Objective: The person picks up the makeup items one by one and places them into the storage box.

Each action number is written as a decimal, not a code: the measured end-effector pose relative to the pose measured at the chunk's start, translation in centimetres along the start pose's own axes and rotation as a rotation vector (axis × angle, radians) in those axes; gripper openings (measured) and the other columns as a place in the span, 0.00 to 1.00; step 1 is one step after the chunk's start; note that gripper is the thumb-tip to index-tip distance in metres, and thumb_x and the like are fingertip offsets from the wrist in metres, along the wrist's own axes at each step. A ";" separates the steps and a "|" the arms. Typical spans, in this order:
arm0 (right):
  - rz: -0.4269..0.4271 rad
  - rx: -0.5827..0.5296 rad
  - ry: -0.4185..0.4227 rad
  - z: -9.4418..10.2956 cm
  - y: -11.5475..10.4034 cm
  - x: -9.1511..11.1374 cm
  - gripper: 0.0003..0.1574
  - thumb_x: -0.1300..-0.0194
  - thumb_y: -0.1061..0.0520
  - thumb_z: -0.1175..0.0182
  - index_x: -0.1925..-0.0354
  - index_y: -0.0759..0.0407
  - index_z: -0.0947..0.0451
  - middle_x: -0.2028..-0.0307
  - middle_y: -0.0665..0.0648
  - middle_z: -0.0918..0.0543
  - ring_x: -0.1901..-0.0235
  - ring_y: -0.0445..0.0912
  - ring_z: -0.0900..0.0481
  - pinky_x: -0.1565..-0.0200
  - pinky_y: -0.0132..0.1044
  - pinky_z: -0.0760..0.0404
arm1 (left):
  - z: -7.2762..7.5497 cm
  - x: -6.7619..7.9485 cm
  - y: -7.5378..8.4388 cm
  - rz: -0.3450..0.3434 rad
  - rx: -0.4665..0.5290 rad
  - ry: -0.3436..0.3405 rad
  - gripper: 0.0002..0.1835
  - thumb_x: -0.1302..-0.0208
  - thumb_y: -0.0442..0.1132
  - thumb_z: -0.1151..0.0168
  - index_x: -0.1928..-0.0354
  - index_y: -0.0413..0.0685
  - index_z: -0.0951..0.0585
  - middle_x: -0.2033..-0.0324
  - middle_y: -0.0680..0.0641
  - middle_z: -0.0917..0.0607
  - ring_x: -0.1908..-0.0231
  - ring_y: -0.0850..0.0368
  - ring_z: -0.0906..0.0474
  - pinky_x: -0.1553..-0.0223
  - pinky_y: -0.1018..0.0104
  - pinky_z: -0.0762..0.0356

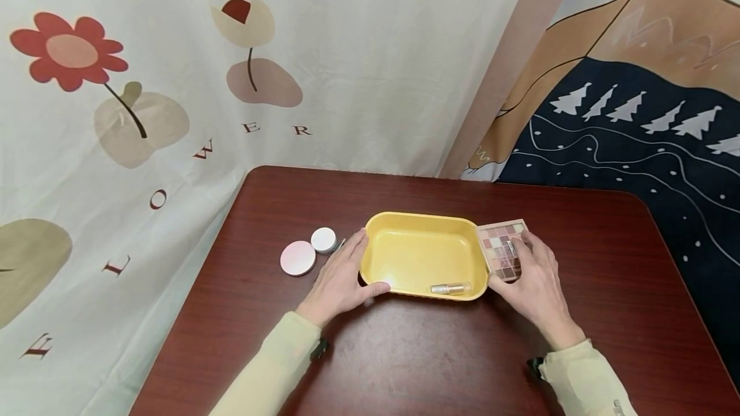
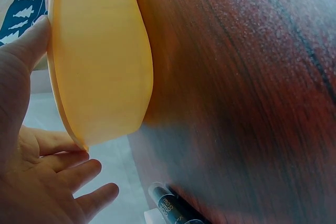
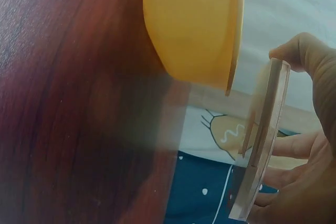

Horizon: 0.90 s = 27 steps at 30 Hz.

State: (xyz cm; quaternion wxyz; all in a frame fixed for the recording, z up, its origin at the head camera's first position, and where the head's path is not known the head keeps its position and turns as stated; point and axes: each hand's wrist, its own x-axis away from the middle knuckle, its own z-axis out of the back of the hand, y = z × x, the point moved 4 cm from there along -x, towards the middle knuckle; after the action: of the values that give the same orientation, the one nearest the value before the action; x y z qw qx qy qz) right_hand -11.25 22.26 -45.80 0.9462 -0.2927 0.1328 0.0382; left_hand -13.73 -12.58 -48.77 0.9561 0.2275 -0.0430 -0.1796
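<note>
A yellow tray point(image 1: 424, 255) stands on the table, with a small silver-and-clear cosmetic tube point(image 1: 451, 288) lying along its near side. My left hand point(image 1: 343, 275) touches the tray's left end, thumb at the near rim and fingers spread along the side. My right hand point(image 1: 534, 275) grips an eyeshadow palette point(image 1: 498, 242), which shows a grid of brown and pink pans. Thumb and fingers hold the palette point(image 3: 262, 145) by its edges, tilted beside the tray's right end. In the right wrist view the palette is raised above the tabletop.
Left of the tray lie a round pink compact point(image 1: 298, 258) and a smaller white round jar point(image 1: 324, 240). A dark lettered tube point(image 2: 176, 208) lies by the left hand, mostly hidden in the head view. The brown table point(image 1: 393, 352) meets printed curtains behind.
</note>
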 end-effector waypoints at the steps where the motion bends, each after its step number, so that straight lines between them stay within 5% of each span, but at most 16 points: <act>1: 0.008 -0.002 -0.004 0.0 -0.1 0.0 0.47 0.53 0.54 0.25 0.39 0.77 0.27 0.34 0.77 0.33 0.35 0.72 0.38 0.37 0.69 0.38 | 0.0 0.0 0.0 0.000 0.001 -0.001 0.60 0.43 0.68 0.29 0.21 0.37 0.41 0.20 0.43 0.41 0.22 0.46 0.44 0.24 0.46 0.43; 27: 0.121 0.019 -0.169 -1.3 -1.8 -0.3 0.46 0.55 0.56 0.27 0.36 0.71 0.25 0.35 0.67 0.33 0.41 0.65 0.31 0.42 0.63 0.29 | -0.1 -0.2 -0.1 0.004 -0.005 -0.010 0.59 0.43 0.68 0.29 0.21 0.37 0.41 0.20 0.44 0.42 0.21 0.46 0.45 0.23 0.48 0.43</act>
State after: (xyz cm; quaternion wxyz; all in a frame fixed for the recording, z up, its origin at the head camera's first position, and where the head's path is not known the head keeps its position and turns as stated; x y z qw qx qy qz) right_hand -11.57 20.04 -45.74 0.9527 -0.2709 0.0704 0.1185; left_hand -13.92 -12.53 -48.86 0.9568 0.2242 -0.0479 -0.1791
